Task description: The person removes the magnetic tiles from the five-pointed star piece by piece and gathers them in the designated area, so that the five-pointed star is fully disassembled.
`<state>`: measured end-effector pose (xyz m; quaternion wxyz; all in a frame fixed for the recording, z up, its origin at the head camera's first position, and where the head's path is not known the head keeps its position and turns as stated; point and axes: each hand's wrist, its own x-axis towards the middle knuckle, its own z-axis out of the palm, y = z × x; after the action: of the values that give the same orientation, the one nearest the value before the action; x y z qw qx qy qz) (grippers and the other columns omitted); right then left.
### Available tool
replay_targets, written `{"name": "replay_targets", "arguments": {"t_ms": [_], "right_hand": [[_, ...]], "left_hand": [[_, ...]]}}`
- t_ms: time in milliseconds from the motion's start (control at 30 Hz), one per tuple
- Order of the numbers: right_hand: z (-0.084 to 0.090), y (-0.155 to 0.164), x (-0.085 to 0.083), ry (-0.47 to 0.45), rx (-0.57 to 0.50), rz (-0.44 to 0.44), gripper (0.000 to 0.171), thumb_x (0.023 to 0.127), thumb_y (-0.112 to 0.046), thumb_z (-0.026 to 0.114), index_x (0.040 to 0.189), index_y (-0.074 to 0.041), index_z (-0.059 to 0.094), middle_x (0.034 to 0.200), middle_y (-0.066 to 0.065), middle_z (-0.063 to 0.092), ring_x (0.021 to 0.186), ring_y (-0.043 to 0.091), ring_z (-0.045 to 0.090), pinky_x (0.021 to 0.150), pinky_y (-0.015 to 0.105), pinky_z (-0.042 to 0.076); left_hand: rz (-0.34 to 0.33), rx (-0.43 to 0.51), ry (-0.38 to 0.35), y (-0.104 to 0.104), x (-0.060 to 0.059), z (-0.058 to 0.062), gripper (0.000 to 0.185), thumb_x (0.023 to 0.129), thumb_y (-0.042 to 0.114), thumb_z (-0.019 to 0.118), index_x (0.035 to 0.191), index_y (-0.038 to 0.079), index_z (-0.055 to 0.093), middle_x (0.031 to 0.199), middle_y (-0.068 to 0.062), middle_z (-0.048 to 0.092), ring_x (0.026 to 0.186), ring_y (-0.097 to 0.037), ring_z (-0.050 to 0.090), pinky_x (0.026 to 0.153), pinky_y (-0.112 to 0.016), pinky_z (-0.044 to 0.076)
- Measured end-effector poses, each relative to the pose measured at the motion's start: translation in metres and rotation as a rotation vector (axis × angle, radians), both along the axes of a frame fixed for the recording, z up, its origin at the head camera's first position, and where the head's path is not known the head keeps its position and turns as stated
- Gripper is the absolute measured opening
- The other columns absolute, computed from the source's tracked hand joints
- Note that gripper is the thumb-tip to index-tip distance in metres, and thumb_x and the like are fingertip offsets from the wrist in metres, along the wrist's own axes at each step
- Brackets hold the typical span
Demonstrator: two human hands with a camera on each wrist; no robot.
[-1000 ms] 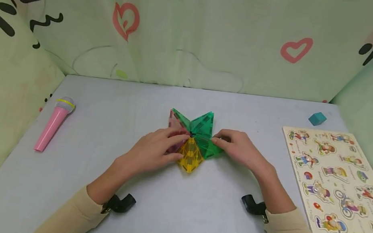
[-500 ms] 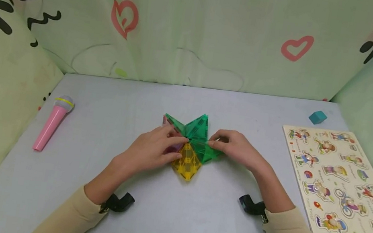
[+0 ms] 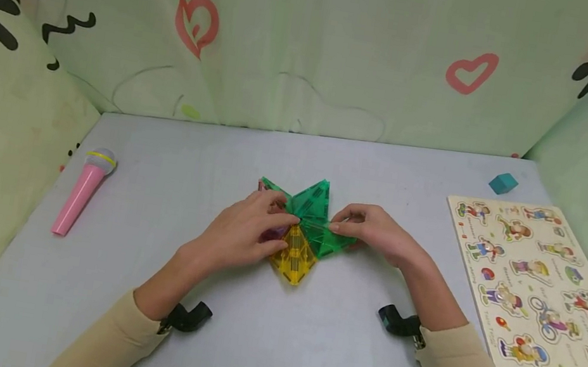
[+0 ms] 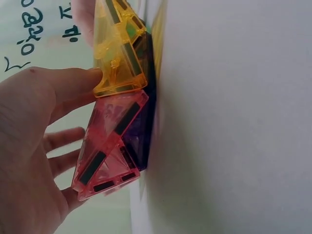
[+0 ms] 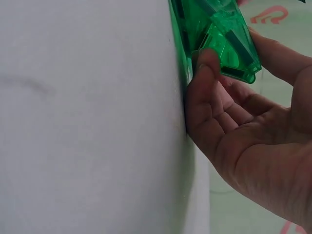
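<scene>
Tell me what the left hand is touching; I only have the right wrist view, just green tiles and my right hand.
Observer: The left hand has its thumb against a yellow tile.
Operator: Anything under that one?
Observer: A pink tile sits beside it, with fingers behind it.
Operator: What else is on the table?
Observer: A pink toy microphone lies far left; a puzzle board lies right.

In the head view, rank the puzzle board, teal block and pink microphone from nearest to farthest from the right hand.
Measured from the right hand:
1. Puzzle board, just to its right.
2. Teal block, farther right, toward the table's back edge.
3. Pink microphone, far across on the left side.
</scene>
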<state>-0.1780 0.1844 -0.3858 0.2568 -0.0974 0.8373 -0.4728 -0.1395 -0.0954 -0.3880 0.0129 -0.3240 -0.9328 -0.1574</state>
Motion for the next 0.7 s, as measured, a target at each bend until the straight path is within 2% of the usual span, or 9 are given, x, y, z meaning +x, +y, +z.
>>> {"name": "replay_targets", "arguments": {"t_ms": [133, 300, 433, 700], "right_hand": [[-0.001, 0.0013, -0.0012, -0.008, -0.021, -0.001, 0.037, 0.093, -0.032, 0.068, 0.116, -0.002, 0.067, 0.088, 0.006, 0.065, 0.082, 0.019, 0.057, 0.073, 0.034, 0.053], [-0.0019, 0.0027, -0.0018, -0.004, -0.025, -0.008, 0.04, 0.092, -0.032, 0.069, 0.119, -0.002, 0.068, 0.1, 0.009, 0.069, 0.086, 0.019, 0.057, 0.074, 0.033, 0.052], [-0.0038, 0.0035, -0.0024, 0.005, -0.016, -0.015, 0.038, 0.091, -0.032, 0.071, 0.117, -0.005, 0.071, 0.108, 0.01, 0.071, 0.088, 0.019, 0.057, 0.074, 0.033, 0.051], [-0.0063, 0.004, -0.0037, 0.015, -0.012, -0.02, 0.035, 0.091, -0.033, 0.071, 0.114, -0.006, 0.073, 0.11, 0.009, 0.07, 0.087, 0.019, 0.056, 0.073, 0.031, 0.05]], "left_hand": [[-0.041, -0.004, 0.008, -0.0009, -0.0025, 0.0001, 0.046, 0.093, 0.04, 0.067, 0.136, 0.025, 0.061, 0.159, 0.002, 0.037, 0.147, -0.022, 0.035, 0.116, -0.045, 0.036], [-0.098, 0.028, -0.084, -0.0037, -0.0041, 0.0003, 0.049, 0.097, 0.036, 0.062, 0.144, 0.025, 0.053, 0.16, 0.007, 0.037, 0.153, -0.021, 0.026, 0.124, -0.043, 0.023], [-0.122, 0.044, -0.139, -0.0053, -0.0049, -0.0001, 0.052, 0.099, 0.035, 0.061, 0.148, 0.025, 0.048, 0.159, 0.008, 0.037, 0.153, -0.021, 0.024, 0.125, -0.043, 0.019], [-0.113, 0.044, -0.135, -0.0067, -0.0064, -0.0012, 0.051, 0.098, 0.034, 0.062, 0.147, 0.025, 0.05, 0.158, 0.008, 0.04, 0.153, -0.02, 0.026, 0.124, -0.042, 0.021]]}}
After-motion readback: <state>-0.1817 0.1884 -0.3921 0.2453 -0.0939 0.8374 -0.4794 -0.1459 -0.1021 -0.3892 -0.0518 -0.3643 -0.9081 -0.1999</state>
